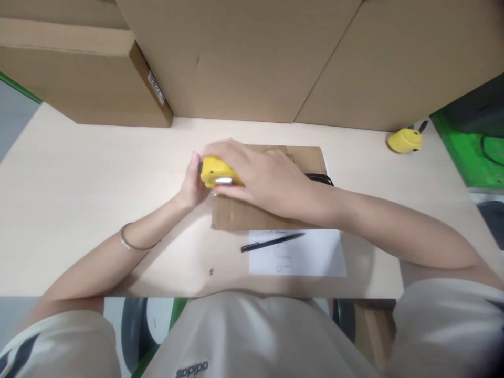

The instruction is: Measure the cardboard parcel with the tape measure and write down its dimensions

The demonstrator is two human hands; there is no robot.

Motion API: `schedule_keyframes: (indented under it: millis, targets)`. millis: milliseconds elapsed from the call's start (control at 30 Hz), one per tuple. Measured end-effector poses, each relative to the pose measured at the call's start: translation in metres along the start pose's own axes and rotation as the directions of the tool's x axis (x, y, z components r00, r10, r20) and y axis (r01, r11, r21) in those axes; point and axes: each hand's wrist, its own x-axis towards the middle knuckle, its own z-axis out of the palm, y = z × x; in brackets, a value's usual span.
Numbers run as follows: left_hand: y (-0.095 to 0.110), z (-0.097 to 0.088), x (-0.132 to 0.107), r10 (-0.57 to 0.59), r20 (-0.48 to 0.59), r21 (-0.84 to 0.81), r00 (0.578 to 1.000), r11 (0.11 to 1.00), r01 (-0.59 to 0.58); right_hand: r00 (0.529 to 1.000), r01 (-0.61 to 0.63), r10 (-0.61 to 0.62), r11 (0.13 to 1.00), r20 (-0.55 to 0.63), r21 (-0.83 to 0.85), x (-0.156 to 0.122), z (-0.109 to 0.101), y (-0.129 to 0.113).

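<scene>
A yellow tape measure [214, 171] is held above the left end of a flat brown cardboard box [252, 212]. My right hand [271, 181] reaches across the box and is closed round the tape measure's right side. At the other end, my left hand [192, 181] has its thumb up against the black tip of the tape measure, its fingers partly hidden behind it. A black looped cord [321, 178] shows on the box behind my right wrist. Under the box's near edge lies a white paper with pencil-like marks [307, 262], with a black pen [271, 242] across it.
Large cardboard boxes [244, 63] stand along the back of the pale table [79, 210], with another box [118, 84] at the left. A second yellow tape measure [405, 140] sits at the back right. A green surface [452, 147] with dark items lies beyond the right edge.
</scene>
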Motion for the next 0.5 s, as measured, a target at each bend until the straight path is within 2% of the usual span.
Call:
schedule_keyframes:
  millis: [100, 200, 300, 367, 433, 500]
  targets:
    - [-0.008, -0.015, 0.004, 0.13, 0.111, 0.105, 0.985, 0.984, -0.142, 1.0, 0.008, -0.008, 0.999, 0.003, 0.046, -0.008, -0.007, 0.011]
    - [-0.015, -0.029, 0.009, 0.236, 0.224, 0.238, 0.946, 0.928, -0.288, 0.996, -0.037, 0.047, 0.99, -0.072, 0.135, -0.046, -0.024, 0.048]
    - [-0.016, -0.033, 0.011, 0.244, 0.249, 0.249, 0.937, 0.919, -0.306, 0.979, -0.151, 0.174, 0.97, -0.109, 0.193, -0.094, -0.044, 0.092]
    - [-0.014, -0.032, 0.01, 0.25, 0.264, 0.242, 0.932, 0.918, -0.315, 0.949, -0.228, 0.265, 0.95, -0.169, 0.212, -0.121, -0.053, 0.114]
    - [-0.012, -0.03, 0.01, 0.259, 0.277, 0.239, 0.925, 0.914, -0.328, 0.918, -0.289, 0.342, 0.924, -0.201, 0.25, -0.138, -0.053, 0.126]
    - [-0.011, -0.029, 0.009, 0.262, 0.279, 0.236, 0.924, 0.914, -0.33, 0.891, -0.327, 0.396, 0.9, -0.224, 0.288, -0.147, -0.048, 0.127]
